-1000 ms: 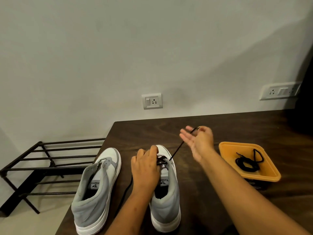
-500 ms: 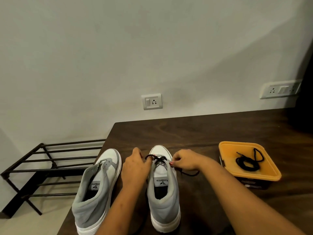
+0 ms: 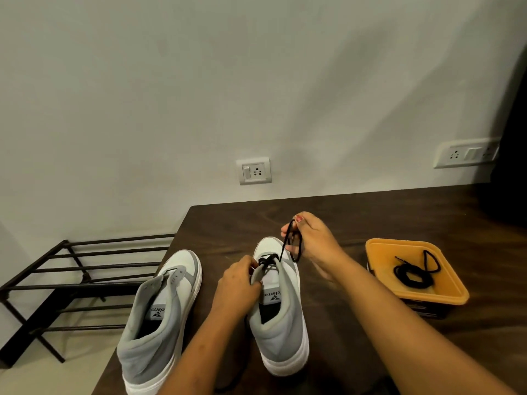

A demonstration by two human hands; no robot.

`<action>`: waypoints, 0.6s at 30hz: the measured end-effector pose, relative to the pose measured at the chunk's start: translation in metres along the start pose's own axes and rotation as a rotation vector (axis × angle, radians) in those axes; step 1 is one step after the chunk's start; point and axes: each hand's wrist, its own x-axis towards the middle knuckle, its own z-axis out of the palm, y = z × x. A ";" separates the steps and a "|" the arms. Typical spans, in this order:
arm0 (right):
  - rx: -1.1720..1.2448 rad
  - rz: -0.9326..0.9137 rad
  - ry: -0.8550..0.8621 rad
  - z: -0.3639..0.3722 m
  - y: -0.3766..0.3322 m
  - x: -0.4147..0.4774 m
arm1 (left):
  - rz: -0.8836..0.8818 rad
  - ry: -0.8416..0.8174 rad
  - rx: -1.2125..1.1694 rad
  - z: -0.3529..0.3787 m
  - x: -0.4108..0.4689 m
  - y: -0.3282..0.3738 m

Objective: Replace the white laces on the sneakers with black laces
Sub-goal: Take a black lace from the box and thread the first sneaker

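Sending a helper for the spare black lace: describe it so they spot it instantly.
On the dark wooden table, an orange tub sits right of the sneaker being laced. The coiled black lace lies inside it; the other lace is threaded into that sneaker.

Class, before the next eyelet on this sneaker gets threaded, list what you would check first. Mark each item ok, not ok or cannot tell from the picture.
1. Right hand pinches the black lace, pulled up clear of the shoe: ok.
2. Left hand grips the eyelet flap of the sneaker being laced: ok.
3. Lace crossed at the lowest eyelets: ok.
4. Both lace ends equal in length: cannot tell, the other end is hidden.
5. Other sneaker laced: not ok, its eyelets are bare.
6. Spare lace waiting in the orange tub: ok.
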 end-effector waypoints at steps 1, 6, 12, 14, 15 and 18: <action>-0.008 0.000 0.005 0.000 0.000 0.001 | -0.008 -0.012 0.014 0.001 0.000 0.000; -0.045 0.024 -0.020 -0.011 0.002 0.004 | 0.006 -0.065 -0.032 0.004 0.001 0.001; -0.088 0.008 -0.036 -0.017 0.004 0.005 | -0.101 -0.178 -0.430 -0.008 0.010 -0.012; -0.070 0.031 -0.031 -0.018 0.006 0.006 | -0.086 -0.251 -0.438 -0.012 0.013 -0.019; -0.061 0.045 -0.025 -0.018 0.007 0.007 | -0.074 -0.279 -0.419 -0.013 0.014 -0.021; -0.047 0.070 0.007 -0.019 0.010 0.010 | -0.011 -0.322 -0.304 -0.019 0.018 -0.022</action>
